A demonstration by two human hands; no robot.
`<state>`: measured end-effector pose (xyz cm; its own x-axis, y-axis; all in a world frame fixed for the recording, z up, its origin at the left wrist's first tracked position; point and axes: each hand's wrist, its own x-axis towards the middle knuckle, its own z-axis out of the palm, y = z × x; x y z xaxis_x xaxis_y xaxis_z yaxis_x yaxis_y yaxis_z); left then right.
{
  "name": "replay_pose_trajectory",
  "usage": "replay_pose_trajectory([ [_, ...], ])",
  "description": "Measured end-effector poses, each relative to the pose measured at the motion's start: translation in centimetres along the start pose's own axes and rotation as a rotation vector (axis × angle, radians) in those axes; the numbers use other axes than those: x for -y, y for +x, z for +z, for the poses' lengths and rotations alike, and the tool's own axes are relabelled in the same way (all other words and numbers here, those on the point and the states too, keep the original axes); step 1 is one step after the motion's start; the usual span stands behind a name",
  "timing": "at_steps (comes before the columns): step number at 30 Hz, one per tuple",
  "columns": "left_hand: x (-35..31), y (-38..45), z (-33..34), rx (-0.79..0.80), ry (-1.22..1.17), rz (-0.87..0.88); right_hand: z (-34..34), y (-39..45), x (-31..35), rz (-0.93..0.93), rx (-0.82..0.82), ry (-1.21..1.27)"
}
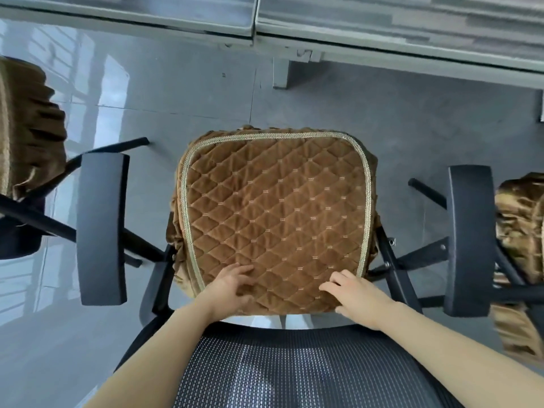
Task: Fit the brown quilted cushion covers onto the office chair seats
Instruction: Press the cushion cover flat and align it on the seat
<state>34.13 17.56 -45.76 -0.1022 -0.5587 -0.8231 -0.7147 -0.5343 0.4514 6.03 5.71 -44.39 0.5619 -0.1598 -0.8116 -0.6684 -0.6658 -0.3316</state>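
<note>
Grey floor (182,92) is filling most of the view, glossy and reflecting a window at left; a desk edge (382,45) is running across the top. The chair (294,369) is standing centre, seen from behind and above, its black mesh back showing at the bottom and its two black armrests lying well apart, one (101,228) at left, one (468,240) at right. The cover (273,210), brown and diamond-quilted with pale piping, is lying spread over the seat between the armrests, its ruffled skirt hanging over the far and side edges; the near edge is sitting just ahead of the mesh back. Two more covered seats are showing partly, one (26,128) at far left, one (518,231) at far right. The left hand (232,287) is resting on the cover's near left corner, fingers curled and bunching the fabric. The right hand (356,295) is lying on the near right corner, fingers bent down onto the quilting; whether it is pinching fabric cannot be told.
</note>
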Motion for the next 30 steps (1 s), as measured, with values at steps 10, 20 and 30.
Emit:
replay_pose_trajectory([
  [10, 1.0, 4.8, -10.3, -0.920, -0.656, -0.408, -9.6, 4.6, -3.2, 0.363, -0.478, 0.407],
  [20, 3.5, 9.0, -14.1, -0.788, -0.864, -0.597, -16.1, 9.0, -7.0, 0.794, -0.514, 0.731],
  [30, 1.9, 8.5, -14.2, -0.739, -0.781, -0.491, -14.0, 7.1, -9.5, 0.953, -0.596, 0.907],
])
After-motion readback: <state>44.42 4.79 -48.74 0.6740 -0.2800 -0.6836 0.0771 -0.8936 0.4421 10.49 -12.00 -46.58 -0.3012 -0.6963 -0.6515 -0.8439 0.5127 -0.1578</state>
